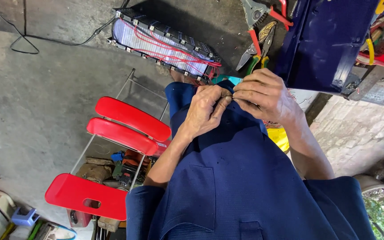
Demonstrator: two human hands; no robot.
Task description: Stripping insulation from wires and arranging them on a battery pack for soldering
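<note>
Bare fingers of left hand (205, 111) and right hand (263, 95) pinched together (held thing too small to tell).

Workshop: pliers (258, 49), battery pack (165, 44).

A grey concrete floor (45, 102) is seen, stained and worn. A long battery pack (163, 44) wrapped in red wires is laid on it, with a black cable (58, 41) trailed beside. Pliers and cutters (258, 42) with red and green-yellow handles are scattered just beside the pack.
</note>
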